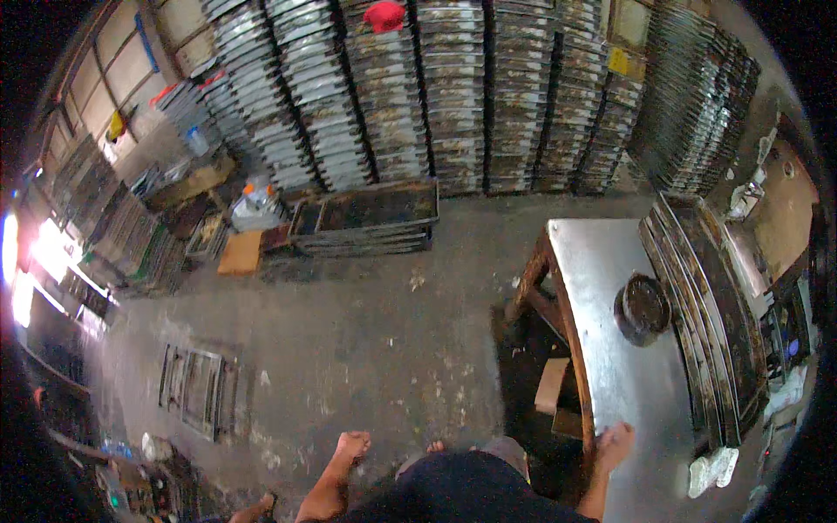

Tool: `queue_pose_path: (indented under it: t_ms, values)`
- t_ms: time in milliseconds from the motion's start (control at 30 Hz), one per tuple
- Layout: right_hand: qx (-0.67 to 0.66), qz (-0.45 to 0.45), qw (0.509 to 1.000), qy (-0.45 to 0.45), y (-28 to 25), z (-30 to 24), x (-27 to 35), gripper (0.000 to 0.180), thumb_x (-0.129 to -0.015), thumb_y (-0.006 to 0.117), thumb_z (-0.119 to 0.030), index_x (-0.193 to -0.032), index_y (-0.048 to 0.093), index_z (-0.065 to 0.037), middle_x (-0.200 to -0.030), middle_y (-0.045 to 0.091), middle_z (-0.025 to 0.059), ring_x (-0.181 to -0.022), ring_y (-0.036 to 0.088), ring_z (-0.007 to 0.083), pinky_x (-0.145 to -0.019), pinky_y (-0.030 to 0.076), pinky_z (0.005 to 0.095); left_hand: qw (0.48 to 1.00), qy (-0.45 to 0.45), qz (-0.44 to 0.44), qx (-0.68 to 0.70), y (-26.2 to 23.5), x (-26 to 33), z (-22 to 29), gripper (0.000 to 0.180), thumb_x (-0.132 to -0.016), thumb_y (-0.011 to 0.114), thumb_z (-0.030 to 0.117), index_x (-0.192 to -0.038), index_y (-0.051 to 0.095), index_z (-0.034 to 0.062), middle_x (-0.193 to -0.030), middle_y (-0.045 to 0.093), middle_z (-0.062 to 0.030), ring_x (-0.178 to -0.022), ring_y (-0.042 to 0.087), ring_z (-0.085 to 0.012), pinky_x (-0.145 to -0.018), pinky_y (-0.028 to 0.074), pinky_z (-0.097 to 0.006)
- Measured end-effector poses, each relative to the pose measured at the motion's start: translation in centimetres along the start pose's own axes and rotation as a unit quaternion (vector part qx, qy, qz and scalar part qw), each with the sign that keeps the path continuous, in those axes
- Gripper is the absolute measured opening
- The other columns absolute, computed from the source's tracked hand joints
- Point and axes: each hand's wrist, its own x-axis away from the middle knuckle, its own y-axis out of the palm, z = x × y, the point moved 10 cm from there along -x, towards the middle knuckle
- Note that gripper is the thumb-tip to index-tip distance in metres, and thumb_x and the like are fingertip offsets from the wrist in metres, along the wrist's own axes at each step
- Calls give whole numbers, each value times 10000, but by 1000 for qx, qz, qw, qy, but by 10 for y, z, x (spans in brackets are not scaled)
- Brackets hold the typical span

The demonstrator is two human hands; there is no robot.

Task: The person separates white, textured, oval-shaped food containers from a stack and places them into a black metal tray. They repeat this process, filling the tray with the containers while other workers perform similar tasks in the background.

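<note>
The left hand (353,446) hangs over the floor (349,349), fingers apparently curled on nothing; the right hand (615,443) is by the edge of the metal-topped counter (602,305), its grip unclear. Handling seems paused. Farther along sits a dark round pan (643,309), beside stacked trays (731,314); grasping it would call for a forward reach.

Here's the metal-topped desk (606,336), a dark round pot (643,309) sitting beside stacked rimmed trays (731,318), and down on the grey floor (340,340) lies a metal frame (214,397).
</note>
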Motion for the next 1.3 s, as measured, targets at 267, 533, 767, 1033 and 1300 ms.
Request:
queue_pose_path:
  t_ms: [267,533,767,1033,1300]
  values:
    - [-4,-50,942,-331,219,-171,-135,144,-816,664,2,-938,738,-18,-717,628,100,-539,568,176,-505,454,287,980,173,89,-29,47,-64,376,202,-920,653,206,-1003,719,34,-724,695,-56,-605,637,-107,-515,469,-258]
    - [-163,-143,924,-314,440,-363,-309,155,-836,693,-60,-978,753,-41,-714,654,89,-577,613,176,-529,490,281,967,199,91,-128,112,-140,519,250,-912,665,261,-1002,700,29,-653,652,-68,-594,653,-171,-542,503,-323]
    - [-83,-211,889,-398,577,-435,-427,180,-870,680,-209,-1005,760,-123,-798,683,98,-734,673,295,-623,553,386,961,220,77,-147,166,-264,708,285,-895,684,318,-963,709,42,-671,659,-85,-592,643,-198,-562,523,-384]
    - [148,-376,904,-137,725,-285,-497,306,-925,592,-346,-970,721,-72,-868,699,157,-762,677,376,-692,548,476,936,302,19,-180,199,-425,941,330,-874,706,383,-917,720,57,-692,667,-105,-591,631,-228,-585,545,-455]
    - [172,-211,959,79,675,-295,-589,342,-873,640,-308,-990,732,1,-992,671,311,-1036,637,441,-820,507,503,959,279,-52,0,366,-510,1168,163,-908,682,144,-998,680,8,-997,653,-82,-854,603,-240,-700,526,-412]
